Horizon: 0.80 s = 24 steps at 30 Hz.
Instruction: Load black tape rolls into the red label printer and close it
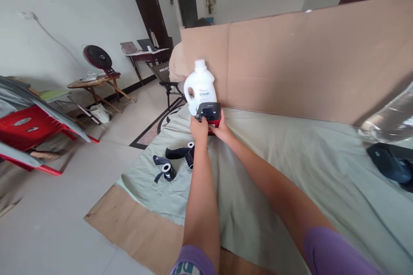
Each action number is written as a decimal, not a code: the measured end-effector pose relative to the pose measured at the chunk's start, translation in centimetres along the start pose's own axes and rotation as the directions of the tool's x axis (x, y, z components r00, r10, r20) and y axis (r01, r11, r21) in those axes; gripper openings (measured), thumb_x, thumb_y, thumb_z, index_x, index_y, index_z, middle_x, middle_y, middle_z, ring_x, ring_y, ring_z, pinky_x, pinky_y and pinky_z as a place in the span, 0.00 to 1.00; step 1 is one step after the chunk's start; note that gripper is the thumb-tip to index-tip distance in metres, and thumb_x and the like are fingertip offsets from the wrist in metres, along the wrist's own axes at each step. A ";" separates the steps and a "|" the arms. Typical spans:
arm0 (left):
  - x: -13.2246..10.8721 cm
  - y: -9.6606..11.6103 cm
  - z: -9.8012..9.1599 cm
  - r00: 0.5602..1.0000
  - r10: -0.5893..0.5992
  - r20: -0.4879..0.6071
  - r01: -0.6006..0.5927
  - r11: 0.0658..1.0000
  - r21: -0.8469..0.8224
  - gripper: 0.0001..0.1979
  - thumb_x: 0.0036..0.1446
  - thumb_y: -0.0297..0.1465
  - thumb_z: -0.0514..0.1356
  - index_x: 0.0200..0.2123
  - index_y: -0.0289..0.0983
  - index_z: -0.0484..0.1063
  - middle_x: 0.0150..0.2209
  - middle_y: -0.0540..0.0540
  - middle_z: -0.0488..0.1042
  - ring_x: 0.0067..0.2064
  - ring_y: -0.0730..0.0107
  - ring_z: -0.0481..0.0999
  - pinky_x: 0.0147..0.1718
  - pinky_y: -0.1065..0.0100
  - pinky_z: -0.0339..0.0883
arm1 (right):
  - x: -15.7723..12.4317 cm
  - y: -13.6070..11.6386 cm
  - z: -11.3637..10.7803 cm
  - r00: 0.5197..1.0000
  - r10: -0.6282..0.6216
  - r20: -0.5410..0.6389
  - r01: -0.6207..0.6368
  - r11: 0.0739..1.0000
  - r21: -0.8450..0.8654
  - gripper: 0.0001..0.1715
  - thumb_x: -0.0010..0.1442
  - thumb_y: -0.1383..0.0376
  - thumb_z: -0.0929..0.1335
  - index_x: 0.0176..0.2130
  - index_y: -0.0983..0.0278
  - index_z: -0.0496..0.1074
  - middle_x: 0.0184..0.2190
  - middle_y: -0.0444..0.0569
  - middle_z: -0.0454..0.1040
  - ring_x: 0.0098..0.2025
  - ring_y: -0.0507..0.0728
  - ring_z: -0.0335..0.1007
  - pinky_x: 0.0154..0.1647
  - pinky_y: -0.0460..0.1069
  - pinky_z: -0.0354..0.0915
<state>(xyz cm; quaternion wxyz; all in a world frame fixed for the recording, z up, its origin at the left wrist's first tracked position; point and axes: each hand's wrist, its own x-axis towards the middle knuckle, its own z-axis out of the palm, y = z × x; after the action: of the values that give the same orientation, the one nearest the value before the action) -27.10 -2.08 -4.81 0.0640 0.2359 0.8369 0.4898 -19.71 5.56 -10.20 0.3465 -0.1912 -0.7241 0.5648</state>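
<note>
Both my hands are closed round the sides of a small black-and-red boxy device (209, 112) with a dark panel on its top; its exact kind does not show. My left hand (200, 128) grips its left side, thumb near the front edge. On the right side sits my right hand (222, 129). Directly behind the device stands a white detergent jug (200, 86) with a handle and white cap. Nearer me, on the green cloth (264, 167), lie a black roll with a white core (168, 172) and a second black roll (189, 157), partly hidden by my left forearm.
A tall cardboard panel (290, 64) stands behind the cloth, with a person's sleeve (178, 63) beyond its left end. At right lie a dark object (389, 163) and clear plastic wrapping (392, 118). A red chair (32, 124) and a fan (98, 58) are at left.
</note>
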 end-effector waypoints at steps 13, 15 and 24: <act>-14.0 5.2 2.1 0.934 0.348 0.079 -0.320 0.915 -0.248 0.19 0.61 0.39 0.62 0.53 0.38 0.71 0.47 0.40 0.81 0.51 0.54 0.80 0.51 0.59 0.70 | -12.5 -6.0 -11.6 0.910 -0.196 -0.366 0.199 0.980 -0.028 0.64 0.50 0.49 0.77 0.73 0.58 0.44 0.65 0.54 0.67 0.65 0.63 0.65 0.70 0.63 0.58; -18.3 4.5 2.2 0.890 0.438 0.123 -0.347 0.829 -0.438 0.21 0.61 0.39 0.63 0.56 0.39 0.69 0.50 0.41 0.80 0.51 0.59 0.80 0.51 0.62 0.71 | -17.6 -7.7 -13.5 0.893 -0.250 -0.375 0.204 0.966 -0.158 0.57 0.53 0.49 0.76 0.71 0.57 0.50 0.67 0.53 0.63 0.68 0.63 0.59 0.72 0.63 0.54; -28.0 0.4 3.0 0.815 0.492 0.307 -0.170 0.708 -0.685 0.23 0.61 0.37 0.64 0.58 0.37 0.68 0.53 0.38 0.78 0.52 0.60 0.80 0.51 0.61 0.76 | -30.8 -7.1 -15.9 0.856 -0.199 -0.477 0.000 0.923 -0.385 0.55 0.57 0.49 0.73 0.72 0.59 0.47 0.70 0.60 0.56 0.71 0.67 0.53 0.71 0.67 0.52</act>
<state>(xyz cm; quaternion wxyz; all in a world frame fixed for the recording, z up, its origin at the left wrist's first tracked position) -1.29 -12.40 -9.52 0.2470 0.4625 0.5239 0.6713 13.68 -6.20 -10.31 0.5113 -0.3566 -0.7098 0.3280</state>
